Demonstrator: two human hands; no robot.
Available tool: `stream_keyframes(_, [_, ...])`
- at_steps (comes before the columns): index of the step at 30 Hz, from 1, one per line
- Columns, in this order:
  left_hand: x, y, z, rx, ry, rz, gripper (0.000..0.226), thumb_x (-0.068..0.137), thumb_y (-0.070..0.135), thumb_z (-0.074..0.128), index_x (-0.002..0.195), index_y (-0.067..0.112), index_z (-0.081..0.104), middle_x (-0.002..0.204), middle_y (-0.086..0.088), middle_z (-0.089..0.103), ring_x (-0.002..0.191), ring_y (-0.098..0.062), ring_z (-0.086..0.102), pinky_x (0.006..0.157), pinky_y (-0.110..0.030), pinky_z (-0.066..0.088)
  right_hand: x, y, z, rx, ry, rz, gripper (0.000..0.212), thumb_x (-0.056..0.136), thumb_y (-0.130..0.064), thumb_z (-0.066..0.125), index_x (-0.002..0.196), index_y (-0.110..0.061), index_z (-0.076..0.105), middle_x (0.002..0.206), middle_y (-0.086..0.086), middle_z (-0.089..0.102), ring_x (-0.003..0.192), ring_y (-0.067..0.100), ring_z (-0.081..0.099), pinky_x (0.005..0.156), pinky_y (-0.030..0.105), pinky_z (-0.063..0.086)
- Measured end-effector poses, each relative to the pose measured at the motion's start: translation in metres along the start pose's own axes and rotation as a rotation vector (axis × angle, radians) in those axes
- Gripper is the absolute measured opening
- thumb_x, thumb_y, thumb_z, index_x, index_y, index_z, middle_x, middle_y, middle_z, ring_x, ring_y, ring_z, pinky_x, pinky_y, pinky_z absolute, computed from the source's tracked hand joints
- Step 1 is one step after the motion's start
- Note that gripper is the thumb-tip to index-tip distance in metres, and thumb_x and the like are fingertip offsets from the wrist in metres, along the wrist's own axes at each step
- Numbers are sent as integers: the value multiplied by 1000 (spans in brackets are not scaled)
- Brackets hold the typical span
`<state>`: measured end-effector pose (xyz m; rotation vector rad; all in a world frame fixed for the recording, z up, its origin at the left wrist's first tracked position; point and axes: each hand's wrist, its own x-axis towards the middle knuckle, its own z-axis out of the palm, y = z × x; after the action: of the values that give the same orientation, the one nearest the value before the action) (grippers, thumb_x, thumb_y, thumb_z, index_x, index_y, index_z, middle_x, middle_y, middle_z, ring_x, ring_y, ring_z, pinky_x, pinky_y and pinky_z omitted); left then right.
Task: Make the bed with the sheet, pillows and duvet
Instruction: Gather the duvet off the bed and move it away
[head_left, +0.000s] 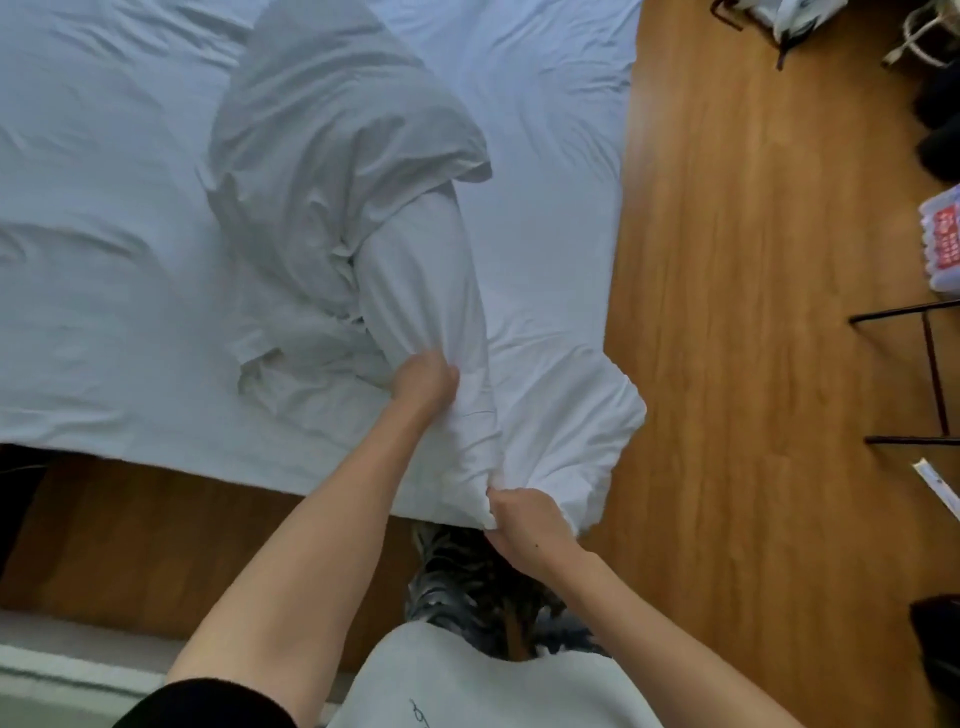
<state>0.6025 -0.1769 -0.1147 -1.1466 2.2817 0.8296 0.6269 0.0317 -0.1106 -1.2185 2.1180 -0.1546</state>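
Wood floor (727, 312) borders our sheeted bed (104, 260); left hand (423, 382) and right hand (524, 525) both clutch the pillow (545, 415), so we should tug its case (332, 156) on evenly.

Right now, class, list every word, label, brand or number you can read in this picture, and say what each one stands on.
Nothing here can be read for certain.
Red and white package at the right edge: red label with white marks, too blurred to read.
Grey top at the bottom: a small dark squiggle, not legible.
White bedding and wooden floor: no text.
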Motion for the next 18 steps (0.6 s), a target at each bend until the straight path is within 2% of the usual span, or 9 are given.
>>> stream_keyframes(2, [-8,-1,11,-9,57,19,33,101,19,37,116,-5,54,121,-25,57,111,-38,54,87,-38,42,-1,12,5,-1,-3,-7,32,94,-22,52,121,-5,52,97,13,67,88,35,62,70,37,42])
stream_keyframes(4, [-23,-15,31,-23,104,22,25,99,15,39,88,0,55,97,-19,61,93,-34,57,74,-36,41,-11,27,15,-30,-92,-35,34,94,-28,53,121,-8,49,103,11,63,93,32,59,69,33,35])
stream_keyframes(6, [-40,-37,51,-27,104,11,33,100,15,39,67,14,39,72,-4,50,77,-25,52,63,-30,34,-24,43,28,8,-194,-1,39,93,-38,54,124,-14,47,113,6,57,103,26,54,73,31,34])
stream_keyframes(8, [-55,-60,67,11,86,0,39,102,18,38,64,21,31,67,4,40,75,-21,49,63,-27,32,-29,57,30,129,-217,95,46,93,-46,52,131,-21,46,125,1,53,114,19,49,86,29,41])
stream_keyframes(11, [-69,-86,83,118,10,-9,41,104,27,36,64,24,27,67,6,38,76,-18,48,64,-27,32,-12,67,17,242,-109,203,52,96,-48,48,140,-21,41,140,1,46,126,18,45,101,31,40])
stream_keyframes(14, [-55,-91,77,25,-38,-16,39,104,34,37,67,21,37,68,7,42,76,-18,51,64,-28,36,32,56,-8,313,15,280,55,98,-46,45,144,-18,36,144,4,42,129,21,42,103,32,38])
stream_keyframes(18, [-18,-89,58,-50,-216,84,38,101,41,42,86,10,58,83,-5,61,81,-25,59,68,-32,42,99,13,-27,433,126,357,51,97,-43,48,141,-17,38,137,5,47,121,21,50,95,33,42])
